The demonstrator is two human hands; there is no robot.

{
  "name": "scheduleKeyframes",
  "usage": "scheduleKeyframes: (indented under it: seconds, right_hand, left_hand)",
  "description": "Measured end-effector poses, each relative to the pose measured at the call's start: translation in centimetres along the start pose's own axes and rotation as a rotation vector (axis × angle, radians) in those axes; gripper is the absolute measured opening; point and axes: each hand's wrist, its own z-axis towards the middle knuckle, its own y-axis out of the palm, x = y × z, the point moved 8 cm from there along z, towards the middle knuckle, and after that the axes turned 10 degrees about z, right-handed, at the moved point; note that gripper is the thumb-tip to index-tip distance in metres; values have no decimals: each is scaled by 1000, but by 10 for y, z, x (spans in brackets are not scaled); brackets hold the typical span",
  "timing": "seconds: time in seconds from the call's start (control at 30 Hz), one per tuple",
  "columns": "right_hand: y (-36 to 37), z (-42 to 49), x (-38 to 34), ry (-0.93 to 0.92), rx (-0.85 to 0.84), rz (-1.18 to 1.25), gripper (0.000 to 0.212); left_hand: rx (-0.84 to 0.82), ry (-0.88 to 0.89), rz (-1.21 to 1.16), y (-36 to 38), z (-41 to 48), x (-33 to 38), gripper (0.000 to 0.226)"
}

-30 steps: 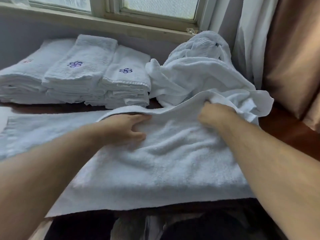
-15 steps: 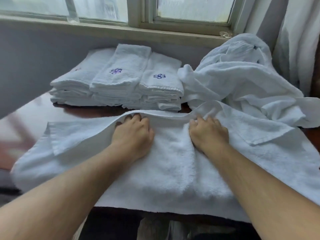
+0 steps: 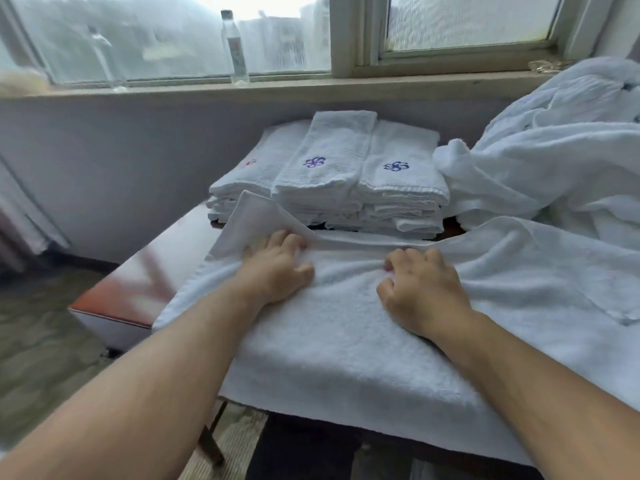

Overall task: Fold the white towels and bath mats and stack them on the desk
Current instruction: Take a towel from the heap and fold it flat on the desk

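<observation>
Lifted since a moment ago, a far corner of the towel (image 3: pixel 346 358) stands in our left grip (image 3: pixel 277 271); our right grip (image 3: pixel 422 292) clutches its middle on the counter (image 3: pixel 145 282). Uneven tugging could skew the fold.

The left hand (image 3: pixel 277 271) and right hand (image 3: pixel 420 289) clutch the spread towel (image 3: pixel 346 341) — folded stack (image 3: pixel 346 174) behind.

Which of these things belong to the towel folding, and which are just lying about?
In the job: spread towel, gripped by left hand and right hand; folded stacks; unfolded heap; desk.
Lying about: bottle on the windowsill.
</observation>
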Motion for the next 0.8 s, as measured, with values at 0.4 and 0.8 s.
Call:
scheduleKeyframes:
  seconds: [0.4, 0.8]
  right_hand:
    - [-51, -40, 70, 385, 100, -132, 37]
    - [-98, -76, 176, 558, 113, -252, 61]
  left_hand:
    - [203, 152, -11, -14, -9, 82, 37]
    - [120, 519, -66, 20, -29, 253, 57]
